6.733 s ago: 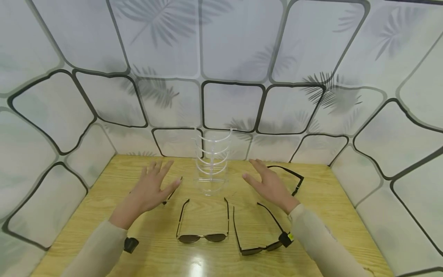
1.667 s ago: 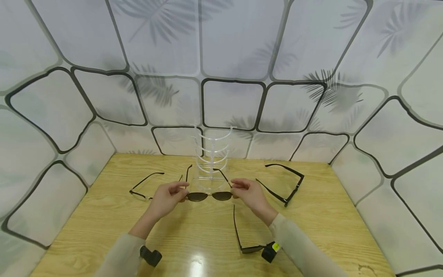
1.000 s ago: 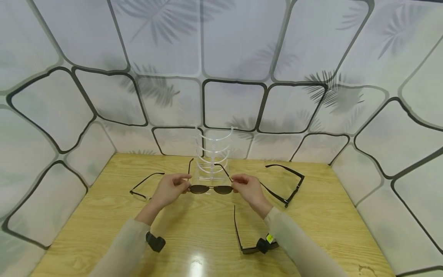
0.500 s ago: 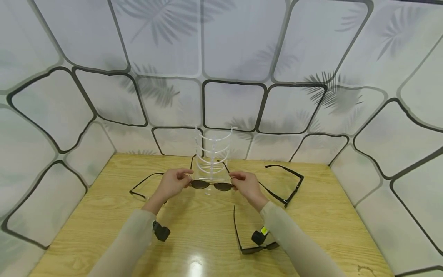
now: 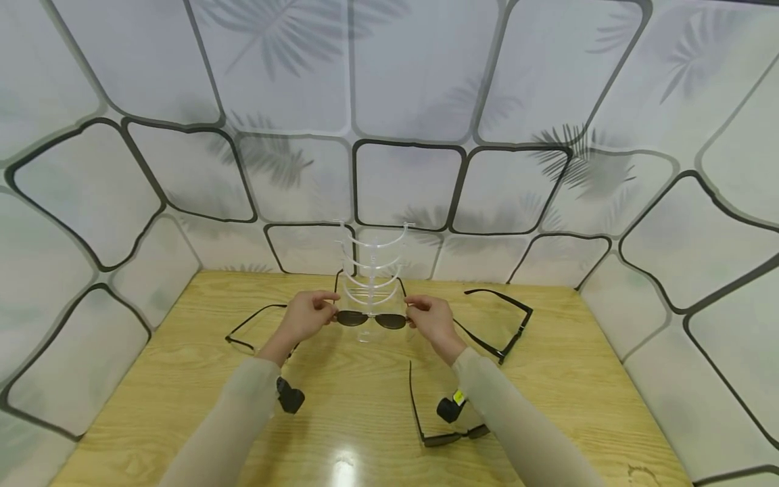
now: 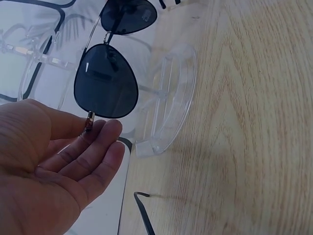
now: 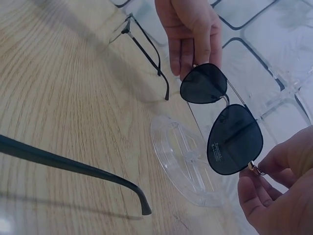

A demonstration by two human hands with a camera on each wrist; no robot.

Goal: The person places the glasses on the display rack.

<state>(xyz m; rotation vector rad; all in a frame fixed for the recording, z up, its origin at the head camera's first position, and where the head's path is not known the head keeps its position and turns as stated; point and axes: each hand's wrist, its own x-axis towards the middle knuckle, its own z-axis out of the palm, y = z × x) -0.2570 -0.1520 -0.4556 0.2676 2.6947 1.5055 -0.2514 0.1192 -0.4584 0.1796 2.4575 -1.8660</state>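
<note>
Both hands hold a pair of aviator sunglasses (image 5: 390, 320) with dark lenses and a thin metal frame. My left hand (image 5: 306, 318) pinches the left hinge corner between thumb and fingers. At the opposite corner, my right hand (image 5: 433, 321) pinches the other hinge. The temples are unfolded and point back, one on each side of a clear plastic display stand (image 5: 364, 337) with several curved tiers. In the left wrist view, the lens (image 6: 106, 81) hangs in front of the stand's clear base (image 6: 188, 98). The right wrist view shows the frame (image 7: 234, 139) above the tabletop, held at both ends.
Eyeglasses (image 5: 228, 338) with thin temples lie left of the stand, partly behind the left hand. Black-framed glasses (image 5: 522, 329) lie at the right. Another pair of sunglasses (image 5: 443, 439) lies nearer, partly under the right forearm. A patterned backdrop (image 5: 408, 182) rises behind the wooden table (image 5: 341, 412).
Earlier the aviator sunglasses lay on the table, with both hands open above it. Both hands then took hold of them, lifted them and moved them back to the stand, temples now beside it.
</note>
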